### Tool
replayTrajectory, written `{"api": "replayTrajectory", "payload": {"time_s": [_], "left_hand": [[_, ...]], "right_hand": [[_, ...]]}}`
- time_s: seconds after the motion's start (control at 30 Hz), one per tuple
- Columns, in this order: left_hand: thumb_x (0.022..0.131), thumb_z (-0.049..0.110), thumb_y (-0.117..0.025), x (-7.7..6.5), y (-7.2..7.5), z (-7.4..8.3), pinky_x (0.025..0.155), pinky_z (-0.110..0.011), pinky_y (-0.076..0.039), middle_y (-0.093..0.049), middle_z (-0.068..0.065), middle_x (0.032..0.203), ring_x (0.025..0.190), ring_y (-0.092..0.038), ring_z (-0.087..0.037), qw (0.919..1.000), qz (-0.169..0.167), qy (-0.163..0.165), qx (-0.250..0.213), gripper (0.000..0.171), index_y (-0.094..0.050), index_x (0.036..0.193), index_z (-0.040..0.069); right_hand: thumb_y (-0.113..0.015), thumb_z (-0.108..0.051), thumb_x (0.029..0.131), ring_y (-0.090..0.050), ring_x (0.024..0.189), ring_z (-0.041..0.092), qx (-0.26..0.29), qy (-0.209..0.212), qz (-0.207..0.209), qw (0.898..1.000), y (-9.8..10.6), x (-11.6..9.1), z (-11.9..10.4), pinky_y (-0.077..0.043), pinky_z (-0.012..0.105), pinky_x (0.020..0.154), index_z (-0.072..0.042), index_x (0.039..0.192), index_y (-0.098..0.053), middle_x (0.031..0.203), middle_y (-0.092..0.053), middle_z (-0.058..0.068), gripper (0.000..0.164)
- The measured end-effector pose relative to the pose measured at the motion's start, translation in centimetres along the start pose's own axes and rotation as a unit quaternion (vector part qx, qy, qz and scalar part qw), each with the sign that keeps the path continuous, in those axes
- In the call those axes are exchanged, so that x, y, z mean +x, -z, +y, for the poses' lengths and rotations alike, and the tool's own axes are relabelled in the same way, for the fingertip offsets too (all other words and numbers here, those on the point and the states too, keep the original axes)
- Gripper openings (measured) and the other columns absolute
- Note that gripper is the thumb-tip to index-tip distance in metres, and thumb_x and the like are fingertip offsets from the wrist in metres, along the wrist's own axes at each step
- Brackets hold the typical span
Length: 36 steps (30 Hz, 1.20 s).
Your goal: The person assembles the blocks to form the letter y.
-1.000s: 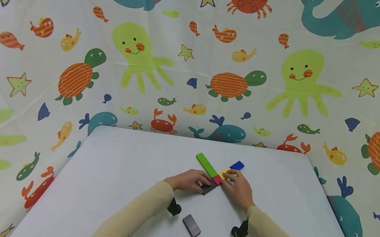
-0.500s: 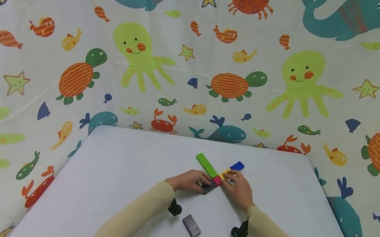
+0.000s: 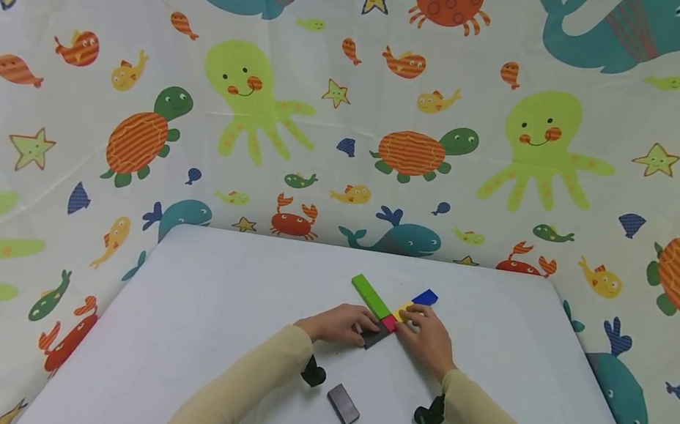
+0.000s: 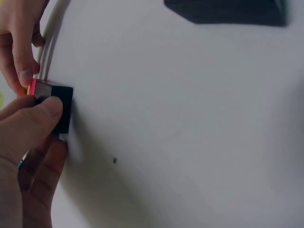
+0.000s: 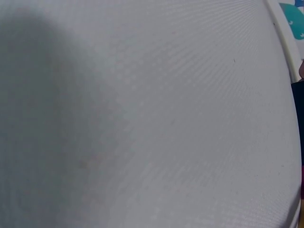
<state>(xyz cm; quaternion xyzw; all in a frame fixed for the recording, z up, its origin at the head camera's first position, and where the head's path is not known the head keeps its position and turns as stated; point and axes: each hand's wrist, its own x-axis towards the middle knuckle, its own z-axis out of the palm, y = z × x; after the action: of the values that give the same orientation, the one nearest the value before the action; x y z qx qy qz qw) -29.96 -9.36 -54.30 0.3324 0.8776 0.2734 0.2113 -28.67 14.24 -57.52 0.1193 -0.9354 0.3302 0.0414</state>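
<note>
Near the middle of the table, coloured blocks lie in an X: a green strip (image 3: 369, 297), a small red block (image 3: 388, 323) at the crossing, a yellow block (image 3: 400, 313), a blue block (image 3: 426, 297) and a dark grey block (image 3: 376, 338). My left hand (image 3: 339, 323) pinches the dark grey block; in the left wrist view its thumb presses the block's dark end (image 4: 63, 116). My right hand (image 3: 429, 339) holds the yellow block, thumb beside the red one, and covers part of it. The right wrist view catches only a sliver of the blocks at its right edge.
A loose grey block (image 3: 343, 405) lies nearer the person, between the two forearms. The white table (image 3: 221, 289) ends at the back against a cloth (image 3: 343, 190) printed with sea animals. Dark wrist cameras (image 3: 430, 413) hang under both sleeves.
</note>
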Motion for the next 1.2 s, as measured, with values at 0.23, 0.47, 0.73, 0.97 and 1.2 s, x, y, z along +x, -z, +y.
{"api": "replayTrajectory", "payload": {"time_s": [0.23, 0.47, 0.73, 0.97, 1.2], "left_hand": [[0.089, 0.017, -0.073, -0.4, -0.2, 0.1, 0.09, -0.019, -0.047, -0.058, 0.001, 0.131, 0.107, -0.056, -0.007, 0.9997, 0.013, 0.012, -0.02, 0.043, -0.063, 0.132, 0.014], [0.089, 0.019, -0.074, -0.9, -0.4, 0.2, 0.089, -0.019, -0.047, -0.06, 0.001, 0.126, 0.104, -0.056, -0.006, 0.9986, 0.041, 0.003, -0.034, 0.042, -0.065, 0.129, 0.013], [0.09, 0.021, -0.073, -2.1, -1.4, -0.2, 0.087, -0.02, -0.049, -0.06, -0.002, 0.124, 0.104, -0.058, -0.009, 0.9952, 0.097, -0.008, -0.009, 0.041, -0.064, 0.128, 0.009], [0.094, 0.019, -0.067, -5.5, -3.9, 1.5, 0.088, -0.031, -0.051, -0.061, -0.01, 0.116, 0.103, -0.06, -0.021, 0.9734, 0.227, -0.008, 0.028, 0.032, -0.065, 0.121, 0.002], [0.093, 0.031, -0.067, -8.8, -7.2, 4.1, 0.083, -0.03, -0.05, -0.056, -0.006, 0.111, 0.098, -0.054, -0.017, 0.954, 0.285, 0.052, 0.076, 0.04, -0.062, 0.122, 0.005]], "right_hand": [[-0.073, -0.03, 0.089, -0.063, 0.104, 0.027, 0.002, -0.002, -0.003, 1.0, -0.1, 0.0, -0.1, -0.05, 0.048, 0.092, -0.008, 0.118, -0.072, 0.124, -0.059, 0.009, 0.036], [-0.073, -0.031, 0.089, -0.062, 0.105, 0.027, -0.001, -0.002, -0.007, 1.0, -0.1, 0.2, -0.2, -0.05, 0.048, 0.092, -0.008, 0.118, -0.071, 0.125, -0.058, 0.01, 0.037], [-0.073, -0.03, 0.089, -0.062, 0.104, 0.028, 0.003, -0.003, -0.011, 1.0, 0.0, 0.1, -0.1, -0.05, 0.049, 0.092, -0.007, 0.118, -0.071, 0.124, -0.059, 0.011, 0.037], [-0.073, -0.03, 0.089, -0.063, 0.103, 0.027, 0.008, -0.001, -0.001, 1.0, -0.4, -0.1, 0.4, -0.05, 0.047, 0.091, -0.008, 0.116, -0.072, 0.123, -0.059, 0.009, 0.035], [-0.073, -0.03, 0.089, -0.063, 0.101, 0.024, -0.007, 0.024, 0.012, 1.0, -0.4, 0.1, 0.6, -0.051, 0.045, 0.088, -0.008, 0.115, -0.073, 0.121, -0.06, 0.008, 0.035]]}}
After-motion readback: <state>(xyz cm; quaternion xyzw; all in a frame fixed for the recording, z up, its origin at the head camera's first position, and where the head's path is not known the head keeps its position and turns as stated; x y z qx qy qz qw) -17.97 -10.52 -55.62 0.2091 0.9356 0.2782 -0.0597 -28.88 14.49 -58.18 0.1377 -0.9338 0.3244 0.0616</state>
